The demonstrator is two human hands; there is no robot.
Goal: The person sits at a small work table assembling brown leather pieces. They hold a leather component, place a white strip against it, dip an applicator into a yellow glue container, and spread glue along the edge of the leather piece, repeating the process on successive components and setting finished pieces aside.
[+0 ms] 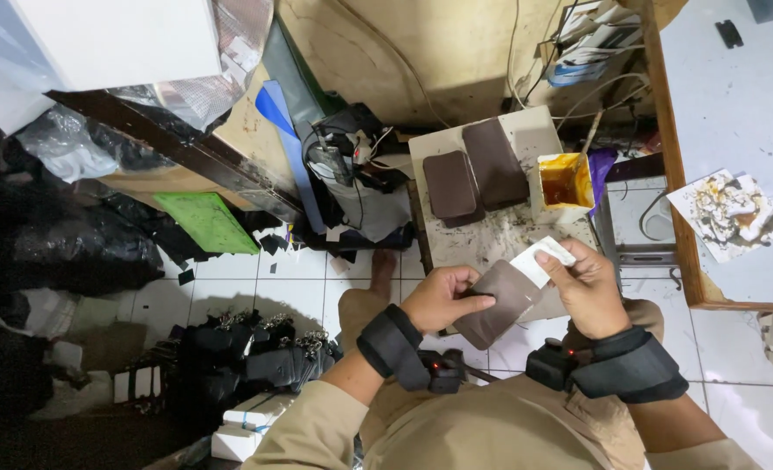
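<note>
A brown leather piece (494,303), rounded at its corners, is held above the lap in front of a small work surface (500,239). It is gripped along its left edge by the left hand (439,298), whose fingers are curled shut on it, with the thumb laid across its face. Its upper right corner is met by a small white paper strip (541,261), which is pinched between the thumb and fingers of the right hand (588,287); the strip is seen touching or overlapping the leather, though whether it is stuck down cannot be told. A black wrist strap is worn on each forearm.

On the surface beyond the hands, two more dark brown leather pieces (473,172) are laid side by side, the right one overlapping the left slightly. Just to their right an open container of amber glue (566,181) is stood, with a brush handle (590,132) leaning out of it. The surface itself is speckled with dark stains.

To the right, a stained paper scrap (728,214) is seen on a pale tabletop. On the tiled floor to the left, a green cutting mat (205,221) and a heap of black straps with metal buckles (247,352) are seen.
</note>
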